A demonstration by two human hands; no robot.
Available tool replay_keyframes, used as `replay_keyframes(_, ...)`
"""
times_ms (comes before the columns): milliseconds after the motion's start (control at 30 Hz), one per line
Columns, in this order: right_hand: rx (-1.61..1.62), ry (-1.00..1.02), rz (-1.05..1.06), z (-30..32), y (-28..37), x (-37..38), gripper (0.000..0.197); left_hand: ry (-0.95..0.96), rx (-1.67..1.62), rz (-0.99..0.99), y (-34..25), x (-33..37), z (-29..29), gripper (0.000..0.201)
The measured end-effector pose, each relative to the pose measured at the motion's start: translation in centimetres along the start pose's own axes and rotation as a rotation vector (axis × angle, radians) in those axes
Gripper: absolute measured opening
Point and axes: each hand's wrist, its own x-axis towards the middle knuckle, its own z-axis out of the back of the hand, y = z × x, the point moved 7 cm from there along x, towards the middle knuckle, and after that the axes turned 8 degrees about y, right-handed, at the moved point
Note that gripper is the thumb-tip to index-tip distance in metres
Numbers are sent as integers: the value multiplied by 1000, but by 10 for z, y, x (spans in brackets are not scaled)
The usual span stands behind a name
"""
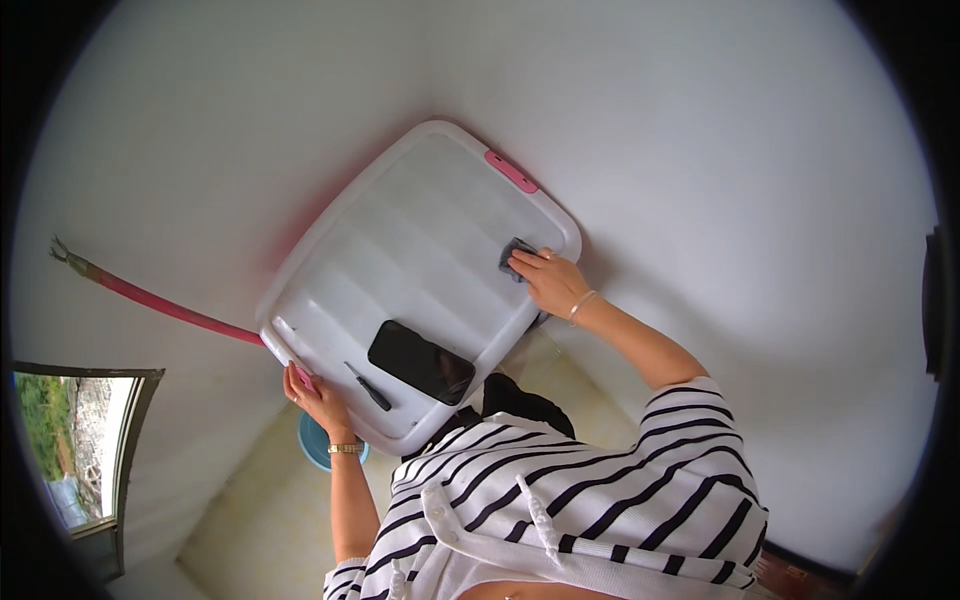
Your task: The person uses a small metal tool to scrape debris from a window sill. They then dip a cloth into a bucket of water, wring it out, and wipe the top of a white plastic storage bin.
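A white plastic storage box lid (400, 225), faintly ribbed, lies in front of me with its far corner toward the corner of the walls. My left hand (320, 405) is closed on its left rim, beside a pink latch (303, 377). On the lid's right side, my right hand (555, 285) presses down a crumpled dark grey cloth (512, 262). A black phone (420, 362) rests on the near part of the lid. Left of the phone lies a small black-handled screwdriver (372, 391). What supports the lid is mostly hidden.
White walls meet behind the lid. A red cable (180, 316) with frayed bare ends sticks out at the left. Below my left hand, a blue basin (316, 442) stands on the pale floor (255, 500). A window (80, 450) is at far left. Another pink latch (511, 172) sits on the far-right rim.
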Motion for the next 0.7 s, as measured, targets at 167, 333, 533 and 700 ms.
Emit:
replay_keyframes(167,-57,-16,-17,-4,8,42,49,41,-14,44,5,9,-1,52)
replay_keyframes(333,-107,-42,-251,-7,-30,83,53,39,-33,-8,8,8,-1,52)
replay_keyframes(533,-108,-17,-337,-12,-76,61,39,39,-17,-11,8,7,-4,51)
replay_keyframes(700,-68,80,-520,5,-55,-7,27,16,-23,-29,6,3,-2,49)
